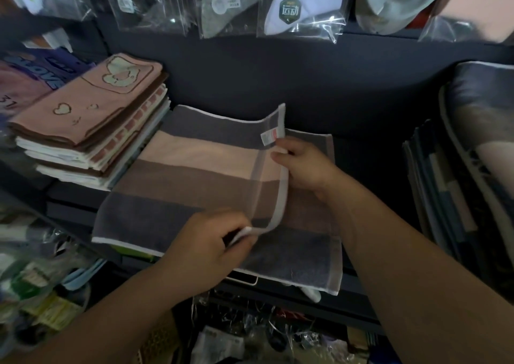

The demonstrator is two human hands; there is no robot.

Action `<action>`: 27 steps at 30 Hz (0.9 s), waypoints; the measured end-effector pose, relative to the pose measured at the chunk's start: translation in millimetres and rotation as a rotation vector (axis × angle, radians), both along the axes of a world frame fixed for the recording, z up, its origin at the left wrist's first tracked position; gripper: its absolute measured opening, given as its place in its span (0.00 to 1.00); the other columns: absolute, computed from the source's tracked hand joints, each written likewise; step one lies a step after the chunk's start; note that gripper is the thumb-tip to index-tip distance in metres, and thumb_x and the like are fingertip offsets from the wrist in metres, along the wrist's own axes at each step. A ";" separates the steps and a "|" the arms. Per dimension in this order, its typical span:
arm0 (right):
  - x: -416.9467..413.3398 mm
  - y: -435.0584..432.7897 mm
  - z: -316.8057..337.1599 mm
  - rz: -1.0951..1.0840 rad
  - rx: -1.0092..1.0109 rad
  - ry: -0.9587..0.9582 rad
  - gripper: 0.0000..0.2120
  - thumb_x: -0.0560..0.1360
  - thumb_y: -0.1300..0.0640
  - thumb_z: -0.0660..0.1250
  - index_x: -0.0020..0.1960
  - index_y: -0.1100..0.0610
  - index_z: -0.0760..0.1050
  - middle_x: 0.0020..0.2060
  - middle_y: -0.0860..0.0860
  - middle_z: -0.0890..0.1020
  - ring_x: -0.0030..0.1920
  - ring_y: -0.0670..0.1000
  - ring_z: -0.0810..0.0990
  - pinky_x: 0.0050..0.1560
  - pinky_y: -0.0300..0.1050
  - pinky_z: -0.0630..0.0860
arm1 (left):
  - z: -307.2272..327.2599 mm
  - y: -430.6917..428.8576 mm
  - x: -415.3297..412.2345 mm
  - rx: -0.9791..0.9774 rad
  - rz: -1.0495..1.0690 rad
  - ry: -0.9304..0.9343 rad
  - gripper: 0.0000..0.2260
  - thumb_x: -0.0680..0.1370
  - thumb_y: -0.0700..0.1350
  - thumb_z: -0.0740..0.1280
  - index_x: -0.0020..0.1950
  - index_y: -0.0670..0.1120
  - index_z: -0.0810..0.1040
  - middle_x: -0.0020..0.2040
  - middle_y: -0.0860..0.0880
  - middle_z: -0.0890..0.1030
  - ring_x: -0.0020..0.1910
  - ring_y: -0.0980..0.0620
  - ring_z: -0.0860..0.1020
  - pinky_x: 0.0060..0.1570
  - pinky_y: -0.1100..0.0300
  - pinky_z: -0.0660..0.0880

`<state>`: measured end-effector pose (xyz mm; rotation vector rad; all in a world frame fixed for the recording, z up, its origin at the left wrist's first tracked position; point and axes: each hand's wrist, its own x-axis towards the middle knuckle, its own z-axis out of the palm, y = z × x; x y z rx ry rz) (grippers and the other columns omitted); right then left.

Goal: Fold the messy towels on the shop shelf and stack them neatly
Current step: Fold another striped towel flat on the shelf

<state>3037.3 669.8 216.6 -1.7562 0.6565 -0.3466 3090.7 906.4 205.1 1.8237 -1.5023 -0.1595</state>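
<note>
White hem edging is pinched at its near corner by the left hand (pixel 219 241), fingers curled on it. The right hand (pixel 304 166) grips the same raised edge farther back, just below the sewn label (pixel 269 136). The hands are apart, and the left hand is the nearer.

The held edge runs near to far. The striped towel (pixel 172 185) lies on the shelf (pixel 367 163) directly ahead, long axis left to right. Its lower layer extends right of the held edge. Bands run grey, pink, brown, grey.

A folded stack (pixel 83 130) sits just beside the far left corner.
</note>
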 end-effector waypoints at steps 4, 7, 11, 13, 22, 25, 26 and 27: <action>-6.6 -3.0 33.6 -0.024 0.035 -0.165 0.14 0.80 0.57 0.67 0.65 0.55 0.77 0.58 0.51 0.82 0.56 0.48 0.82 0.58 0.41 0.78 | 43.9 -3.9 -7.4 -0.157 0.064 -0.020 0.09 0.77 0.47 0.69 0.37 0.47 0.77 0.33 0.53 0.75 0.33 0.54 0.75 0.33 0.54 0.70; -24.8 -15.9 48.8 -0.181 0.095 -0.305 0.11 0.78 0.57 0.68 0.58 0.57 0.82 0.55 0.55 0.85 0.55 0.54 0.84 0.57 0.50 0.79 | 68.8 -13.6 -24.9 -0.208 -0.011 -0.018 0.08 0.77 0.45 0.70 0.38 0.46 0.78 0.34 0.54 0.76 0.34 0.54 0.76 0.34 0.57 0.71; -59.1 -33.5 32.1 -0.438 0.224 -0.307 0.08 0.79 0.58 0.68 0.53 0.61 0.83 0.44 0.56 0.86 0.43 0.54 0.85 0.44 0.48 0.81 | 58.7 -40.5 -51.4 -0.181 -0.137 0.000 0.08 0.77 0.40 0.72 0.38 0.44 0.79 0.34 0.52 0.75 0.34 0.54 0.74 0.35 0.58 0.70; -70.8 -34.2 10.0 -0.485 0.257 -0.179 0.11 0.78 0.55 0.69 0.54 0.62 0.83 0.45 0.57 0.87 0.45 0.57 0.86 0.42 0.48 0.81 | 36.1 -55.7 -62.0 -0.062 -0.181 0.033 0.09 0.77 0.42 0.71 0.38 0.44 0.77 0.34 0.52 0.74 0.34 0.54 0.72 0.34 0.56 0.69; -86.0 -39.8 -23.0 -0.484 0.215 -0.044 0.14 0.80 0.60 0.66 0.64 0.59 0.79 0.56 0.55 0.83 0.54 0.53 0.83 0.49 0.42 0.79 | -29.1 -78.5 -76.7 0.157 -0.262 -0.138 0.14 0.77 0.53 0.69 0.35 0.47 0.73 0.33 0.53 0.72 0.34 0.54 0.71 0.33 0.57 0.66; -86.5 -37.7 -24.4 -0.469 0.148 -0.013 0.18 0.79 0.64 0.66 0.69 0.59 0.76 0.60 0.54 0.81 0.55 0.51 0.81 0.50 0.39 0.79 | -25.1 -78.1 -75.4 0.168 -0.272 -0.105 0.14 0.77 0.52 0.69 0.35 0.47 0.75 0.33 0.54 0.73 0.33 0.54 0.72 0.34 0.54 0.72; -87.4 -37.1 -23.2 -0.458 0.136 -0.005 0.20 0.79 0.65 0.65 0.70 0.58 0.75 0.60 0.54 0.81 0.54 0.50 0.81 0.49 0.38 0.79 | -22.2 -77.5 -76.0 0.168 -0.271 -0.086 0.14 0.77 0.52 0.69 0.35 0.47 0.75 0.33 0.54 0.72 0.33 0.54 0.72 0.34 0.53 0.72; -88.0 -36.8 -21.8 -0.445 0.132 0.000 0.21 0.79 0.67 0.65 0.71 0.57 0.74 0.60 0.54 0.81 0.53 0.49 0.81 0.47 0.38 0.79 | -18.2 -76.8 -76.9 0.162 -0.269 -0.058 0.14 0.77 0.51 0.69 0.35 0.46 0.75 0.32 0.54 0.73 0.32 0.55 0.72 0.33 0.53 0.72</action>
